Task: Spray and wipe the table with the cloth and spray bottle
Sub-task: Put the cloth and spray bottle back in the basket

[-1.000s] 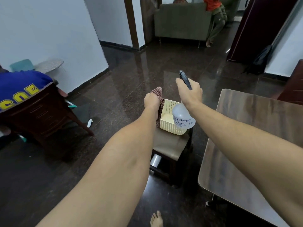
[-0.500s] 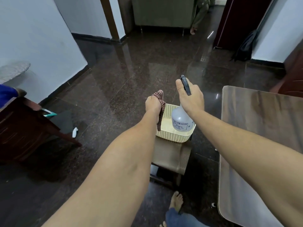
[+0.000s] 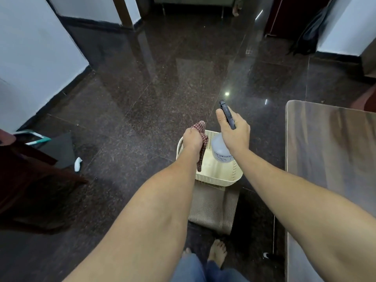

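My left hand (image 3: 192, 138) grips a red checked cloth (image 3: 202, 145) that hangs down over a cream perforated basket (image 3: 223, 176). My right hand (image 3: 234, 129) holds the black trigger head of a clear spray bottle (image 3: 220, 149) with a white label, over the same basket. Whether the bottle's base rests in the basket is hidden. The basket stands on a small brown stool (image 3: 213, 208). The wooden table (image 3: 329, 159) lies to the right of both hands.
Dark polished stone floor (image 3: 162, 88) spreads ahead. A dark wooden chair (image 3: 26, 176) stands at the left, with a small white object (image 3: 78, 164) on the floor beside it. White walls rise at left and far right. My bare feet (image 3: 217, 251) are behind the stool.
The view has tilted down and moved closer to the stool. Both hands have come lower toward the basket, still holding the cloth and the bottle.
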